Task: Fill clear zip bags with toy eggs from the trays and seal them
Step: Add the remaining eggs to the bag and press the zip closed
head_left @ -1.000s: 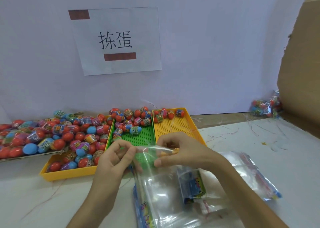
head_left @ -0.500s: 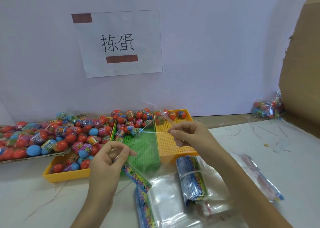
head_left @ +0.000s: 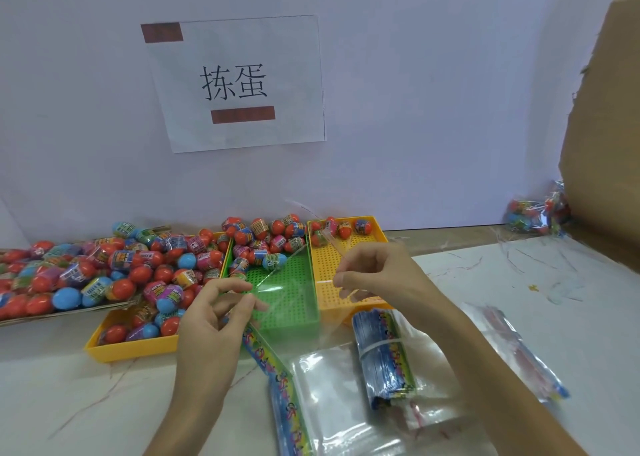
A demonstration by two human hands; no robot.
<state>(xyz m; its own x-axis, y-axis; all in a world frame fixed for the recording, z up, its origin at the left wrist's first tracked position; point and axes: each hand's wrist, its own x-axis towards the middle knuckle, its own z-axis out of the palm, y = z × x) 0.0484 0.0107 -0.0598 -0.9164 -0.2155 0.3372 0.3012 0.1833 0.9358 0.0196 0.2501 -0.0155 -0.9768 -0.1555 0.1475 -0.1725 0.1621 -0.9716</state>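
Observation:
Both hands hold one clear zip bag (head_left: 294,292) in the air over the green tray (head_left: 287,317), its mouth pulled apart. My left hand (head_left: 214,320) pinches the bag's near edge by the printed colourful strip (head_left: 263,350). My right hand (head_left: 374,275) pinches the far edge. Toy eggs (head_left: 263,240) lie at the back of the green tray. A few eggs sit at the back of the right yellow tray (head_left: 346,275). The left yellow tray (head_left: 131,346) is heaped with eggs.
More clear bags (head_left: 329,400) and a banded bundle of printed strips (head_left: 384,355) lie on the white table near me. A flat tray of eggs (head_left: 52,275) is at far left. A filled bag (head_left: 533,213) sits by the cardboard (head_left: 602,143) at right.
The bag has been lifted off the pile and its mouth spread wide; my right hand moved up and right, my left hand stayed near the green tray's front.

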